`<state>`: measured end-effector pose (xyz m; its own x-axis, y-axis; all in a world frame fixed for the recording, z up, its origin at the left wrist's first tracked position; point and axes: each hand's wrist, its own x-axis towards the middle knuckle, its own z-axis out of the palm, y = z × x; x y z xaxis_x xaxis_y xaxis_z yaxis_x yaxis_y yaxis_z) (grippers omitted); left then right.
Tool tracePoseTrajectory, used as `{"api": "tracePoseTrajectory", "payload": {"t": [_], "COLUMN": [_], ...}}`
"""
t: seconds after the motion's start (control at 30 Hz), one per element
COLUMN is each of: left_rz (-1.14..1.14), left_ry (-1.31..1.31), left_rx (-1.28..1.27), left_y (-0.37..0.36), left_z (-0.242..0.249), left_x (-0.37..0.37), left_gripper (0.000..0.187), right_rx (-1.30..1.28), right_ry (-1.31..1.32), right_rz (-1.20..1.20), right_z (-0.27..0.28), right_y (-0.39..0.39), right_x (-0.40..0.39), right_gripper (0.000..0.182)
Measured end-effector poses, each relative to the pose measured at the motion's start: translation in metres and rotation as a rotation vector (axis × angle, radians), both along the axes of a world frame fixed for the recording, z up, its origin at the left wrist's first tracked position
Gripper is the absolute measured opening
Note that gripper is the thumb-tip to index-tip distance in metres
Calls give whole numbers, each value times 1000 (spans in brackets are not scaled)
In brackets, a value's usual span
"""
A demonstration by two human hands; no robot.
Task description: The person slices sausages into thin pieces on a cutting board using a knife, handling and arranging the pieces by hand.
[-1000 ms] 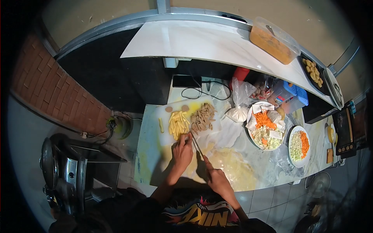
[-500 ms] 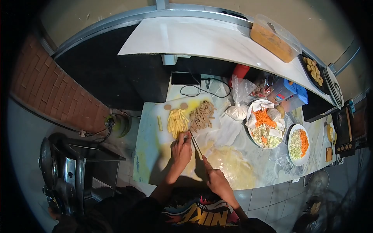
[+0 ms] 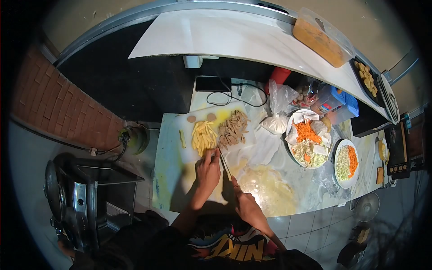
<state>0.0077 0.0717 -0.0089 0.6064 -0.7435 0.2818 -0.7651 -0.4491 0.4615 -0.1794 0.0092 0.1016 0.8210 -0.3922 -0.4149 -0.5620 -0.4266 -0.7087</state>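
My right hand is closed round the handle of a knife, whose blade points up and left to the near edge of the white cutting board. Beside the blade, my left hand has its fingers bent together at that edge; whatever lies under the fingertips is too small to make out. Just beyond my left hand is a pile of yellow strips. Greyish-brown strips lie to their right. Two round brown slices and one single strip also rest on the board.
To the right are a plate of shredded carrot and cabbage, a second such plate, a plastic bag of white powder and blue-lidded containers. A phone with a cable lies behind the board. A raised shelf spans the back.
The view has shifted slightly. Both hands stay near the board's front edge, and the knife blade now stands a little more upright beside my left fingers.
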Motion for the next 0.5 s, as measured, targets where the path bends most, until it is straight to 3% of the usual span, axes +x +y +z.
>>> {"api": "tracePoseTrajectory", "payload": {"t": [0.13, 0.5], "left_rz": [5, 2], "left_ry": [3, 24], "left_rx": [-15, 13], "left_y": [-1, 1], "left_z": [0, 4], "left_x": [-1, -2], "left_gripper": [48, 50], "right_rx": [7, -92], "right_ry": [69, 51], "right_rz": [-13, 41], "right_z": [3, 1], "right_y": [1, -16], "right_x": [7, 7], "right_gripper": [104, 91]}}
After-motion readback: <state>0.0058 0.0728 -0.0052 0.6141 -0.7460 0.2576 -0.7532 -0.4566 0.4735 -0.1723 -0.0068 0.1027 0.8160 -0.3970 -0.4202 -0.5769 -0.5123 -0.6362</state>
